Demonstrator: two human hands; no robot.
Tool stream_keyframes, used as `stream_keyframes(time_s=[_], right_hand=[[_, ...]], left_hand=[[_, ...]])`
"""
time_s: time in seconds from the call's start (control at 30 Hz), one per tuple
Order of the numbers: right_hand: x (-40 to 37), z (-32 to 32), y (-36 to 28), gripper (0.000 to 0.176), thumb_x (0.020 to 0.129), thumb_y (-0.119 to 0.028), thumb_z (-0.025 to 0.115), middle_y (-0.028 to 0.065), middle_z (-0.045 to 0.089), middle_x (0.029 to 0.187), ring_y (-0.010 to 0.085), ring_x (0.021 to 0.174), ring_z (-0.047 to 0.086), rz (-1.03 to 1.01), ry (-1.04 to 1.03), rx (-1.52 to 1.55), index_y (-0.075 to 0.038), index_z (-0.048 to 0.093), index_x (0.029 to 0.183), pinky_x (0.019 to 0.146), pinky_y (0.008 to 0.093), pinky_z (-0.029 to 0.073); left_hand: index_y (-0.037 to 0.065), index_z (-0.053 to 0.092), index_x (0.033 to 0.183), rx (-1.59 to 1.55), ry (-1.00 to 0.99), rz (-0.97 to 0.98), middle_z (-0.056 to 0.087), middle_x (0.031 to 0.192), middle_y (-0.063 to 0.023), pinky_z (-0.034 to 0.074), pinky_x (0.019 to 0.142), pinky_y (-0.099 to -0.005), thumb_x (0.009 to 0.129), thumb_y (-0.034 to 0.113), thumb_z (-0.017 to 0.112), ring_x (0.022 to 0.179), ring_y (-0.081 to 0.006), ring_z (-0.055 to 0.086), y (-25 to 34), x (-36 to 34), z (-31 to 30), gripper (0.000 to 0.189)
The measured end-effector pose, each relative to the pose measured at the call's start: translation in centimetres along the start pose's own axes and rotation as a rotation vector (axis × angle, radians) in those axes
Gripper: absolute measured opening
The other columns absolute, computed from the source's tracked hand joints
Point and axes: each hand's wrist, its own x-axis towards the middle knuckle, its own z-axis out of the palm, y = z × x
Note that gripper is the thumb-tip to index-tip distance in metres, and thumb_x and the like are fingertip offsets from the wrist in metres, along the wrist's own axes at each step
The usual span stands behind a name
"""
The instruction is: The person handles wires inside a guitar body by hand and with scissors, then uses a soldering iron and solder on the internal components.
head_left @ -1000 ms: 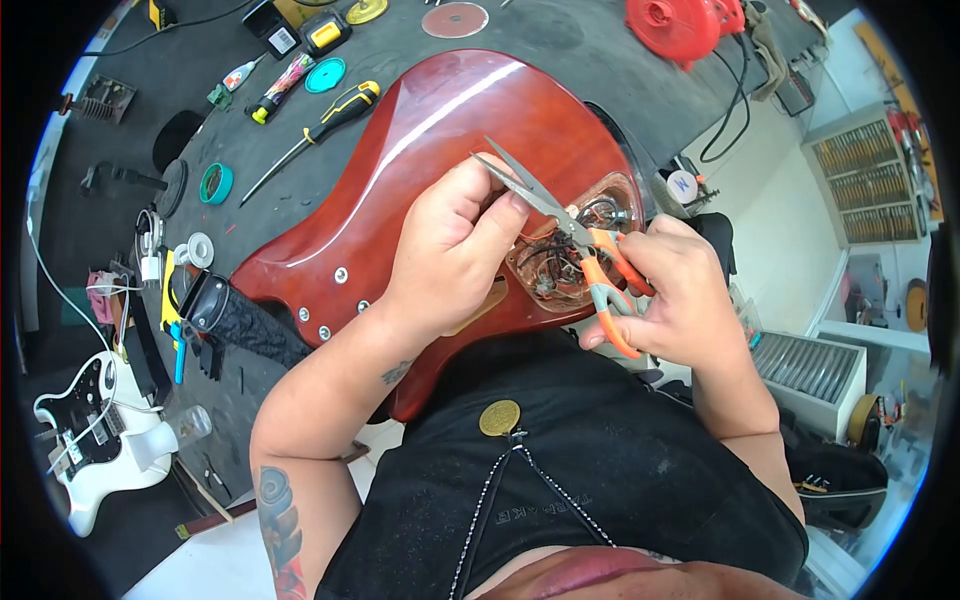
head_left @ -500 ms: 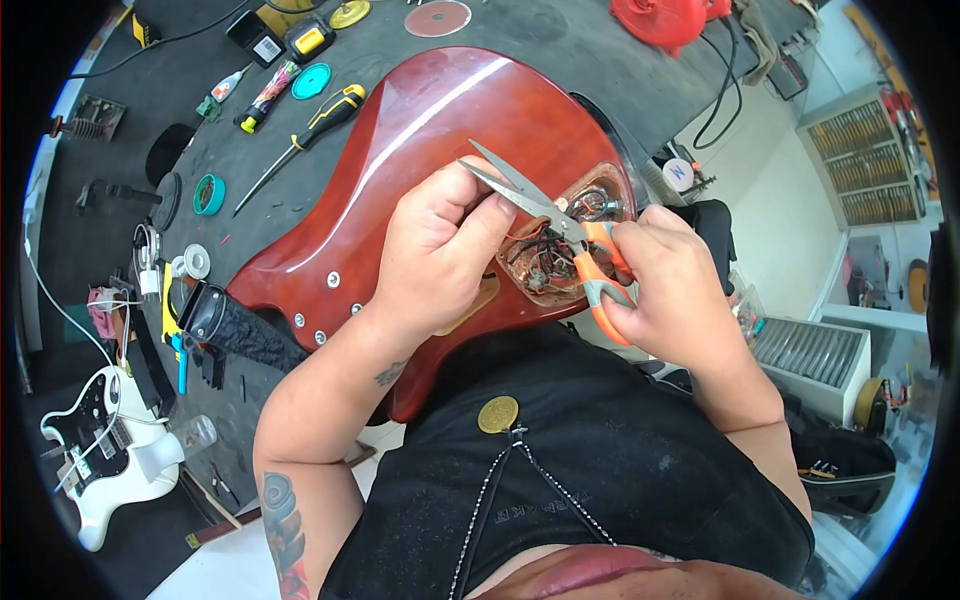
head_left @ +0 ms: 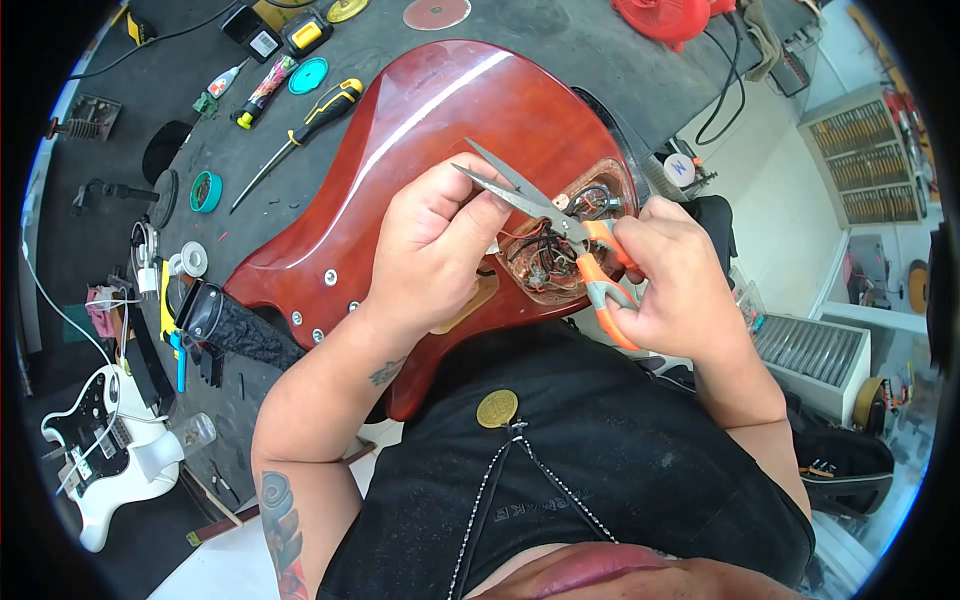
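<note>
My right hand [head_left: 680, 285] grips a pair of scissors [head_left: 545, 208] by its orange and grey handles, thumb and fingers in the loops. The blades are spread apart and point left over the guitar body. My left hand [head_left: 425, 245] is closed in a pinch beside the blades, thumb against the lower one. What its fingers pinch is hidden. Beneath both hands lies a glossy reddish-brown guitar body [head_left: 440, 110], back side up. Its open control cavity [head_left: 535, 280] shows a tangle of black and reddish wires, partly covered by the scissors.
On the dark workbench [head_left: 270, 210] lie a yellow-black screwdriver [head_left: 325, 110], a teal ring-shaped container [head_left: 206, 192] and a teal lid [head_left: 308, 76]. A red blower-like tool [head_left: 670, 20] stands at the back. A white guitar body [head_left: 125, 470] is at lower left.
My left hand and the scissors have shifted very slightly left. The blades remain spread beside the left fingers. The guitar appears slightly higher in view.
</note>
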Motion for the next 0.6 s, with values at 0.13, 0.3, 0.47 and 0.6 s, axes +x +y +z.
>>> stream_keyframes(time_s=[0.13, 0.3, 0.47, 0.6], right_hand=[[-0.06, -0.15, 0.20, 0.033, 0.066, -0.018, 0.088, 0.0101, 0.061, 0.070, 0.0340, 0.073, 0.057, -0.005, -0.007, -0.019, -0.004, 0.066, 0.086, 0.069, 0.0446, 0.048], [-0.16, 0.16, 0.47, 0.032, 0.065, -0.018, 0.088, 0.0096, 0.061, 0.070, 0.0329, 0.072, 0.057, -0.022, 0.037, -0.012, -0.005, 0.064, 0.082, 0.066, 0.0436, 0.048], [-0.27, 0.43, 0.60, 0.031, 0.064, -0.016, 0.087, 0.0091, 0.060, 0.070, 0.0318, 0.070, 0.055, -0.009, 0.049, 0.032, -0.005, 0.061, 0.078, 0.065, 0.0426, 0.048], [-0.15, 0.74, 0.64, 0.030, 0.069, -0.016, 0.083, 0.0074, 0.044, 0.062, 0.0285, 0.063, 0.039, -0.014, 0.120, 0.124, -0.005, 0.055, 0.072, 0.060, 0.0401, 0.033]], left_hand=[[0.001, 0.068, 0.117, 0.014, 0.001, -0.002, 0.073, 0.105, -0.0026, 0.054, 0.078, -0.0246, 0.112, 0.009, 0.056, 0.091, -0.0061, 0.066, 0.25, 0.01, 0.12, 0.015], [0.000, 0.069, 0.117, -0.006, 0.015, -0.017, 0.073, 0.105, -0.0018, 0.053, 0.077, -0.0238, 0.113, 0.010, 0.056, 0.091, -0.0055, 0.065, 0.28, 0.01, 0.35, 0.017], [0.001, 0.069, 0.117, 0.040, 0.011, 0.028, 0.068, 0.094, 0.0031, 0.046, 0.070, -0.0214, 0.112, 0.011, 0.056, 0.081, -0.0024, 0.058, 0.64, 0.26, 0.47, 0.017], [0.001, 0.069, 0.117, 0.039, 0.014, 0.019, 0.064, 0.089, 0.0052, 0.043, 0.067, -0.0209, 0.111, 0.010, 0.056, 0.077, -0.0014, 0.052, 0.72, 0.34, 0.24, 0.017]])
